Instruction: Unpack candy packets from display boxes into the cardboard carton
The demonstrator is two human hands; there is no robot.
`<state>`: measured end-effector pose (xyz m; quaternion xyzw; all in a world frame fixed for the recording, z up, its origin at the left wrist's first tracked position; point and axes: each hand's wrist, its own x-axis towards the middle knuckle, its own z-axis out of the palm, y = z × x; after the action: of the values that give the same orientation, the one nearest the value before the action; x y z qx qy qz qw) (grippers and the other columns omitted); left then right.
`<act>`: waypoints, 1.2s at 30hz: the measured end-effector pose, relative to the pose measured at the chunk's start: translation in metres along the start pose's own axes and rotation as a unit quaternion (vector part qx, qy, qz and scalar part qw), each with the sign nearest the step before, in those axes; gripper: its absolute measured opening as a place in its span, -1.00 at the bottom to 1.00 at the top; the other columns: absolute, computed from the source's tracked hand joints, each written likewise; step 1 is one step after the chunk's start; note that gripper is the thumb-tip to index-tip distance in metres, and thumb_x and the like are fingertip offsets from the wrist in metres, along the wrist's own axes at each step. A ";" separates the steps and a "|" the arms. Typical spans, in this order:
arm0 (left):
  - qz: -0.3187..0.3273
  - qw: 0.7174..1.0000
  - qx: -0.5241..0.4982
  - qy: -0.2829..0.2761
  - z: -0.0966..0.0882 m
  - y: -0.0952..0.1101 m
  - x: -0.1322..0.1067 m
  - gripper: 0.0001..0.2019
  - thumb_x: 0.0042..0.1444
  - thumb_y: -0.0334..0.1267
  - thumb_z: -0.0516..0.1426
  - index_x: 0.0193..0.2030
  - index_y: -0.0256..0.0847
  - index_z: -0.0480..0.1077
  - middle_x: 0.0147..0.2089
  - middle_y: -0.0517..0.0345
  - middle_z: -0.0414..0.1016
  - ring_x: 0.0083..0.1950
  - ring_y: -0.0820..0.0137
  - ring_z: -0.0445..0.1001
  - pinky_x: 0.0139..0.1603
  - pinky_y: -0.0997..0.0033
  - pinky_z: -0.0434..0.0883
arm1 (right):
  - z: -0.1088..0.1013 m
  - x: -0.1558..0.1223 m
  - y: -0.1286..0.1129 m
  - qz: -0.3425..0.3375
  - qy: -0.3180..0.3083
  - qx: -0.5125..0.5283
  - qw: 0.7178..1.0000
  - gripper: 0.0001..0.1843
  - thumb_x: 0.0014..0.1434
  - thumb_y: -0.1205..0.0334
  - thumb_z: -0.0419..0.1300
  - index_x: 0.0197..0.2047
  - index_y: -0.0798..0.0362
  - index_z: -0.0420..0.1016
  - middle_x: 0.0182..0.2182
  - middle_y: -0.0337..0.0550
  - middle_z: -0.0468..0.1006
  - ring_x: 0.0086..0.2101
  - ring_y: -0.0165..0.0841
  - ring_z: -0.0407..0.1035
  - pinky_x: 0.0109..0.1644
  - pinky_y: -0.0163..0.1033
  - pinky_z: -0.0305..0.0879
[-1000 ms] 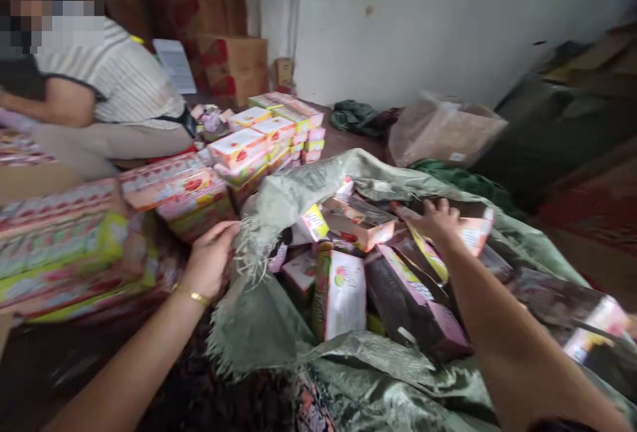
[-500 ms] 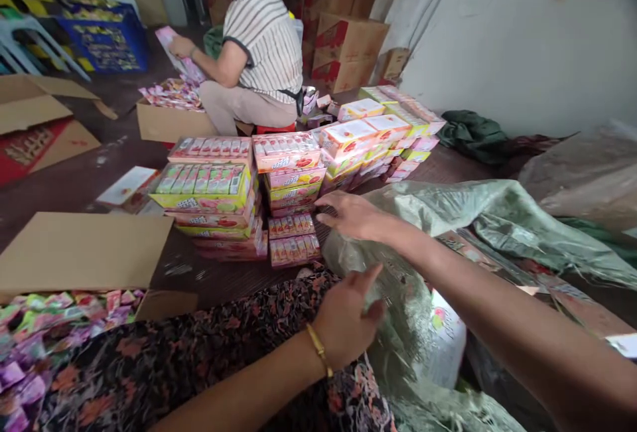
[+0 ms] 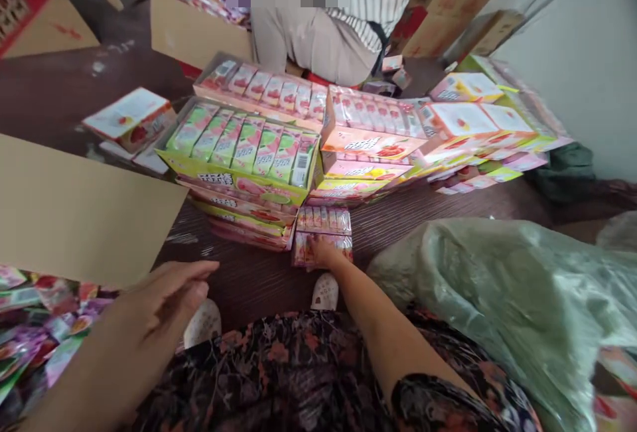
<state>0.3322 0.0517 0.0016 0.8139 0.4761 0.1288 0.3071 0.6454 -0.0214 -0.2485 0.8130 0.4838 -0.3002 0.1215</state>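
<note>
My right hand (image 3: 323, 254) reaches down to the floor and closes on a small pink candy pack (image 3: 322, 246) lying in front of the stacks. Just behind that pack lies a second pink pack (image 3: 323, 220). My left hand (image 3: 166, 292) hovers open near my knee, fingers loosely stretched toward the floor, holding nothing. Ahead stand stacked display boxes: a green one (image 3: 243, 153) with a row of packs on top and a pink one (image 3: 371, 130) to its right.
A cardboard flap (image 3: 74, 210) juts in at left above loose candy wrappers (image 3: 34, 326). A green woven sack (image 3: 517, 299) bulges at right. Another person sits beyond the stacks beside an open carton (image 3: 194, 30). More boxes (image 3: 478, 127) are piled at right.
The view has dropped toward the floor. My right hand moved from the sack's edge down to the small pink pack. My left hand swung left, away from the sack.
</note>
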 end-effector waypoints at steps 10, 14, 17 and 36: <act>0.120 0.989 0.050 -0.071 0.020 -0.015 -0.002 -0.56 0.17 0.21 0.00 -0.04 0.16 0.59 -0.06 0.29 0.63 -0.10 0.28 0.61 -0.19 0.44 0.52 | 0.051 0.005 0.011 -0.001 0.065 0.012 0.998 0.42 -0.20 -0.17 0.51 0.51 0.15 -0.19 0.45 0.35 -0.20 0.37 0.22 -0.15 0.31 0.15 0.08; 0.143 0.985 0.066 -0.064 0.025 -0.020 -0.004 -0.57 0.21 0.19 -0.02 -0.01 0.18 0.57 -0.03 0.33 0.62 -0.07 0.30 0.60 -0.15 0.45 0.51 | 0.054 0.001 0.008 0.002 0.067 0.019 0.998 0.41 -0.18 -0.19 0.49 0.50 0.19 -0.20 0.42 0.40 -0.08 0.33 0.18 -0.02 0.29 0.09 0.10; 0.169 0.980 0.087 -0.065 0.030 -0.029 -0.006 -0.58 0.26 0.14 -0.05 0.03 0.18 0.55 -0.01 0.35 0.61 -0.05 0.32 0.60 -0.15 0.47 0.52 | 0.052 0.002 0.010 -0.011 0.096 -0.003 0.995 0.31 -0.17 -0.14 0.51 0.47 0.17 -0.05 0.40 0.38 0.00 0.31 0.12 0.03 0.31 0.07 0.06; 0.287 0.947 0.135 -0.047 0.037 -0.018 0.001 -0.55 0.34 0.06 -0.11 -0.05 0.05 0.59 -0.14 0.32 0.65 -0.20 0.38 0.65 -0.31 0.53 0.56 | 0.055 0.001 0.008 -0.060 0.085 -0.113 0.988 0.30 -0.02 -0.02 0.43 0.52 -0.04 -0.36 0.39 0.41 -0.02 0.35 0.26 -0.07 0.35 0.15 -0.21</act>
<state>0.3390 0.0443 -0.0385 0.9550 0.2207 0.1076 0.1666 0.6326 -0.0515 -0.2936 0.7863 0.5709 -0.1803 0.1530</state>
